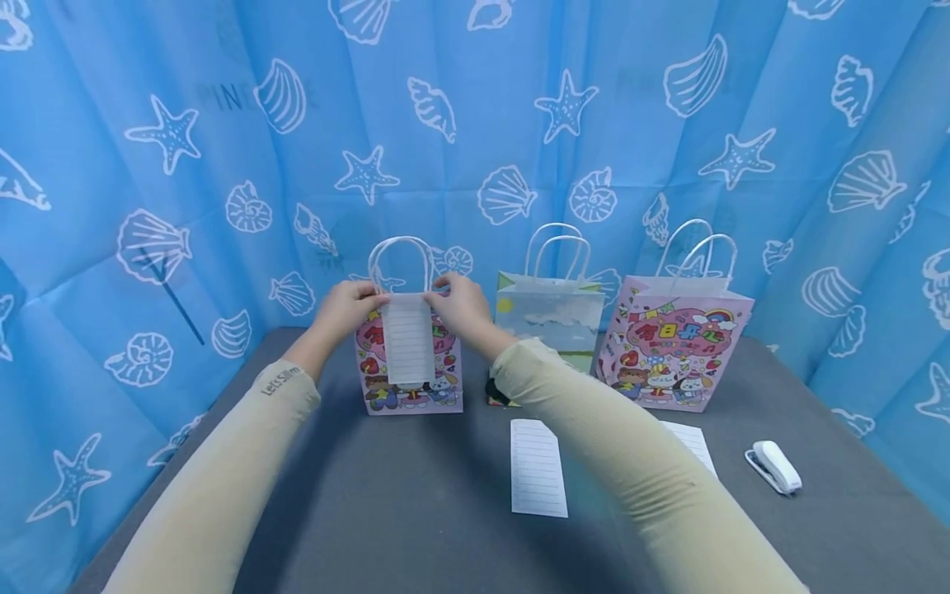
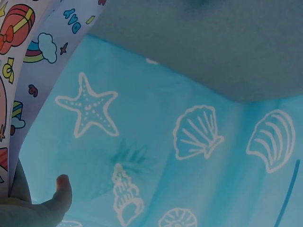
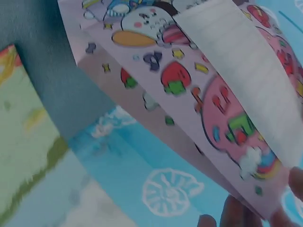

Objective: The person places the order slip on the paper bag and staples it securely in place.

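Note:
A lined white paper slip hangs flat against the front of a pink cartoon gift bag, its top edge level with the bag's rim. At the slip's upper left corner my left hand pinches slip and rim together. My right hand does the same at the upper right corner. In the right wrist view, fingers reach behind the bag's rim, and the slip covers part of the printed front. The left wrist view catches the bag's side and part of my left hand.
Right of this bag stand a green-and-white gift bag and another pink gift bag. A lined slip lies in front, a second partly behind my right sleeve. A white stapler is at the right. A blue curtain hangs behind.

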Motion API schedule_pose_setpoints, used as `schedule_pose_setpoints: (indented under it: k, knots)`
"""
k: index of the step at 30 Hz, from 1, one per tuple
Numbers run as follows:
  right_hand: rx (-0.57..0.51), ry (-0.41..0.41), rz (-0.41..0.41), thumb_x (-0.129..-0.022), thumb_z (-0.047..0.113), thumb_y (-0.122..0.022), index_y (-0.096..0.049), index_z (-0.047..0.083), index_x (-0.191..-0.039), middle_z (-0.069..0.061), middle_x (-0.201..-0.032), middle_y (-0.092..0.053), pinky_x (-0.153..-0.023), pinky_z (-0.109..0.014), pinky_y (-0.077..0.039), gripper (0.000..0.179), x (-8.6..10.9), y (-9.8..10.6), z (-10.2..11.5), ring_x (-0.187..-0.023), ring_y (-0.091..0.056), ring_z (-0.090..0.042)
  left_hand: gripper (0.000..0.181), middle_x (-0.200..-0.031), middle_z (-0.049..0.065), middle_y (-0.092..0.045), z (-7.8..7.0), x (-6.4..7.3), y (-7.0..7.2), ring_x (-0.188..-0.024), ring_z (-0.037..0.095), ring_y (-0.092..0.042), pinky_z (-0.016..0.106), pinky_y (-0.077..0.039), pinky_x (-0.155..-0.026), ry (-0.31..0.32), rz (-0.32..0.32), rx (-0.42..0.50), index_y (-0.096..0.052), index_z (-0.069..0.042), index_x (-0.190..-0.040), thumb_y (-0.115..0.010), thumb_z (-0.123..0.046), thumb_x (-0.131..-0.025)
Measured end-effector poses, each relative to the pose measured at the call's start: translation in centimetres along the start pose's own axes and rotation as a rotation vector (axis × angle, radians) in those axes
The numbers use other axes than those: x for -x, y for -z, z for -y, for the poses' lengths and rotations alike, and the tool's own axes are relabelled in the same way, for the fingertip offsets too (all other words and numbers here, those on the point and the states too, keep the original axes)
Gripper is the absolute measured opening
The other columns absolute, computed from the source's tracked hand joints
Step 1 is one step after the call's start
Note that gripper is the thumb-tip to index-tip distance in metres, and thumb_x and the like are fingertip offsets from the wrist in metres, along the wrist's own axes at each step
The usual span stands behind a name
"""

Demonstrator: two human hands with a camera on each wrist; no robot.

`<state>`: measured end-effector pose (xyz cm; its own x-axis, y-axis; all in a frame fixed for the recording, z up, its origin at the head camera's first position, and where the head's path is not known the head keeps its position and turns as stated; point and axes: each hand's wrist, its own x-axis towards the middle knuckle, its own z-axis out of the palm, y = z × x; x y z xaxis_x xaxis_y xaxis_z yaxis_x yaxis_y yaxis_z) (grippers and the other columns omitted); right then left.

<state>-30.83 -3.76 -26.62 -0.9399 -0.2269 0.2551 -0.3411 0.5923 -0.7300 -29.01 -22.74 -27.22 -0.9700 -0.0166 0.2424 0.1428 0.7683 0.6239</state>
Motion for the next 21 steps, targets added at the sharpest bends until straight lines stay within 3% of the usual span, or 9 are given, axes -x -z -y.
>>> schedule_pose_setpoints:
  k: [4,11,21]
  knots:
    - [-0.003,0.077,-0.047,-0.097,0.014,-0.06,-0.057,0.003,-0.127,-0.014,-0.115,-0.059,-0.081,-0.037,-0.05,0.032,0.8,1.5,0.0,-0.101,-0.058,-0.026,0.029,-0.092,0.014,-0.065,0.0,0.1,-0.1,-0.071,0.021,-0.051,0.033,-0.042,-0.064,0.01,0.001,0.023,-0.067,-0.001,-0.099,-0.054,-0.027,-0.102]
    - [-0.059,0.167,-0.08,-0.098,0.008,-0.056,-0.061,0.001,-0.119,-0.014,-0.106,-0.061,-0.067,-0.034,-0.047,0.023,2.9,4.9,-0.1,-0.083,-0.057,-0.024,0.029,-0.093,0.014,-0.064,-0.2,0.1,0.0,-0.072,0.021,-0.05,0.033,-0.041,-0.064,0.018,0.001,0.023,-0.067,0.0,-0.1,-0.054,-0.027,-0.102]
    - [-0.075,0.251,-0.131,-0.096,0.005,-0.056,-0.062,-0.003,-0.113,-0.017,-0.101,-0.062,-0.062,-0.033,-0.045,0.019,5.0,8.8,-1.7,-0.077,-0.056,-0.028,0.03,-0.096,0.015,-0.064,0.0,0.0,-0.1,-0.076,0.024,-0.052,0.035,-0.042,-0.067,0.01,0.006,0.002,-0.068,-0.001,-0.102,-0.053,-0.027,-0.102]
